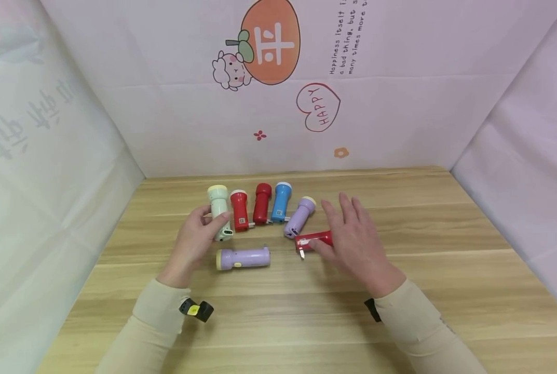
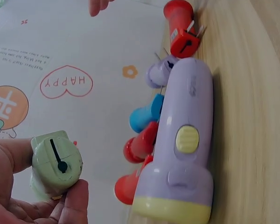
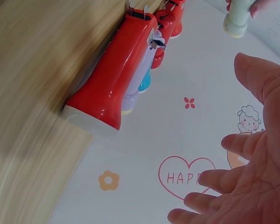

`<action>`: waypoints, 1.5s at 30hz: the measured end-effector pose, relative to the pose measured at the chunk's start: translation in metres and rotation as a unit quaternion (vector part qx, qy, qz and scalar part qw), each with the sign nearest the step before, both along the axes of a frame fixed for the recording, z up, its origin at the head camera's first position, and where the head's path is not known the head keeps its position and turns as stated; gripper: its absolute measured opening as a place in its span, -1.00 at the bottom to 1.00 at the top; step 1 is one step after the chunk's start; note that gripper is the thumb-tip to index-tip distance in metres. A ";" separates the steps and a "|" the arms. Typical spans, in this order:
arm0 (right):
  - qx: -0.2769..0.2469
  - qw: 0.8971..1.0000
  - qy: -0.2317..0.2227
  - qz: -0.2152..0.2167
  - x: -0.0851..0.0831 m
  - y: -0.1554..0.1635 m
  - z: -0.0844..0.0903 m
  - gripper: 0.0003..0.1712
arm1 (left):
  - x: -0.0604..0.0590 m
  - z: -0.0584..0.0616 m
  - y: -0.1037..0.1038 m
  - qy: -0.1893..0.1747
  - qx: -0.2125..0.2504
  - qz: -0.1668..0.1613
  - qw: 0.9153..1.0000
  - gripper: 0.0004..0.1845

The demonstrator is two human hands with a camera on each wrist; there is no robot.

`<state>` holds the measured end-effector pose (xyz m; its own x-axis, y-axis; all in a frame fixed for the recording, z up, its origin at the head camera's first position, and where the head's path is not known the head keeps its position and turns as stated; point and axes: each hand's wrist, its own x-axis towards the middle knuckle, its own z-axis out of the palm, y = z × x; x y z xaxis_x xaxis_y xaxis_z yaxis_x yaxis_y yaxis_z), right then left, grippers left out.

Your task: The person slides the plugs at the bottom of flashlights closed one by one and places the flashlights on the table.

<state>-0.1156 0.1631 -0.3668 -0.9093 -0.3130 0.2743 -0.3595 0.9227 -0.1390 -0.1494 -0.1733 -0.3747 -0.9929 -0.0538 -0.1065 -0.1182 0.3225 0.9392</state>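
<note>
My left hand [image 1: 192, 244] grips a pale green flashlight [image 1: 219, 201] with a cream head, at the left end of a row. In the left wrist view, the end of this green flashlight [image 2: 58, 161] faces the camera, raised off the table. Fingers spread, my right hand [image 1: 358, 245] hovers by a red flashlight [image 1: 313, 240] that lies on its side with metal prongs folded out. The right wrist view shows a gap between the palm and that red flashlight [image 3: 114, 74]. In front of the row lies a purple flashlight [image 1: 247, 258] with a yellow button.
Beside the green one lie a red flashlight [image 1: 240, 210], a dark red one [image 1: 261, 204], a blue one [image 1: 281, 201] and a tilted purple one [image 1: 300, 215], some with prongs out. Behind the wooden table [image 1: 278, 322] hangs a printed white cloth [image 1: 175, 114].
</note>
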 end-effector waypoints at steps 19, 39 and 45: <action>-0.004 1.000 0.002 -0.008 0.003 0.009 0.000 0.05 | -0.011 -0.006 -0.035 -0.046 -0.178 -0.010 0.983 -0.05; 0.012 1.000 0.020 -0.014 0.003 0.014 -0.003 0.07 | -0.025 -0.016 -0.053 -0.040 -0.347 -0.025 0.937 -0.21; 0.021 0.999 0.004 -0.030 0.002 0.013 -0.004 0.12 | -0.026 -0.017 -0.058 -0.036 -0.369 -0.026 0.928 -0.24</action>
<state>-0.1134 0.1763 -0.3704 -0.9243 -0.2698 0.2698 -0.3048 0.9475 -0.0965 -0.1757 -0.2314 -0.3922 -0.9881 -0.0896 -0.1253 -0.1371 0.8821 0.4507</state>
